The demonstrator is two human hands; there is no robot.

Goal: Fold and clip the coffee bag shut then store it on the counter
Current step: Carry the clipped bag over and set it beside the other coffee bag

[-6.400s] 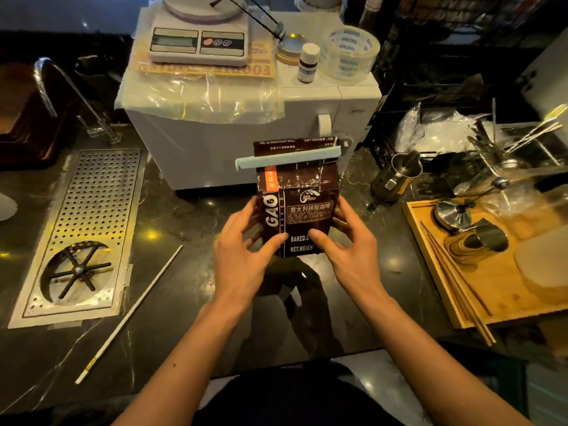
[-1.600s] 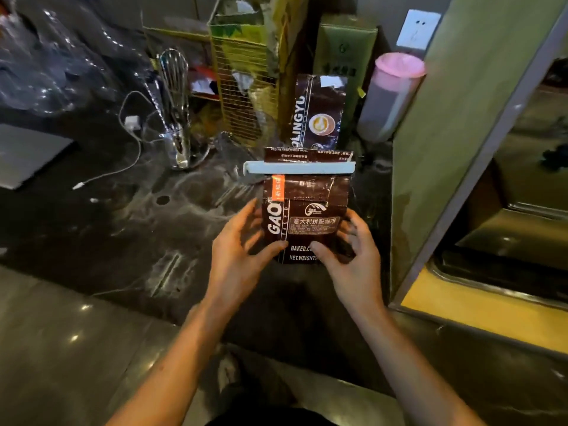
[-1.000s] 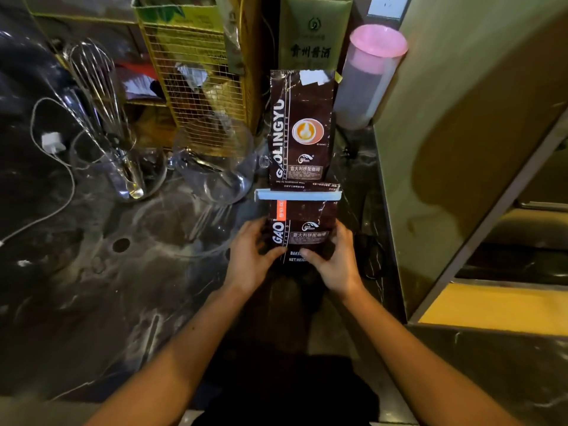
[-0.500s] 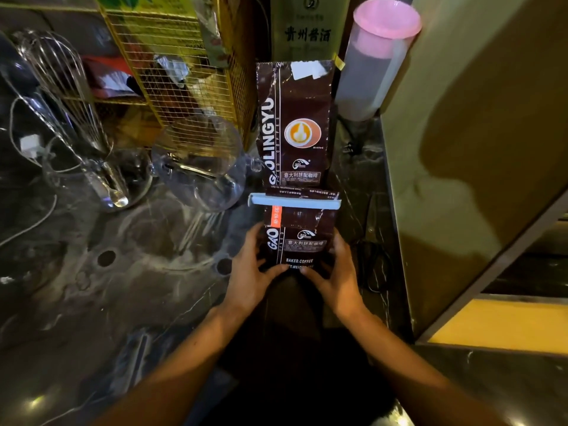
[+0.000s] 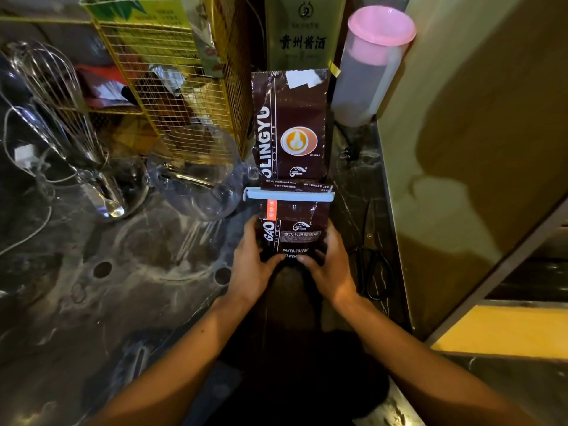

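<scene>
The dark brown coffee bag (image 5: 295,229) stands upright on the black marble counter (image 5: 123,272), its top folded over and held by a pale blue clip (image 5: 289,194) across its width. My left hand (image 5: 250,265) grips the bag's lower left side and my right hand (image 5: 330,265) grips its lower right side, thumbs on the front. The bag sits directly in front of a taller, matching brown coffee bag (image 5: 290,127). I cannot tell whether its base touches the counter.
A glass pitcher (image 5: 196,176) and a whisk in a glass cup (image 5: 70,127) stand to the left. A yellow wire basket (image 5: 172,72), a green box (image 5: 302,29) and a pink-lidded container (image 5: 368,66) line the back. An olive panel (image 5: 461,149) walls the right side; scissors (image 5: 373,265) lie beside it.
Both hands have carried the clipped bag away from the scale area to this corner, then pushed it forward and lower, close against the taller coffee bag.
</scene>
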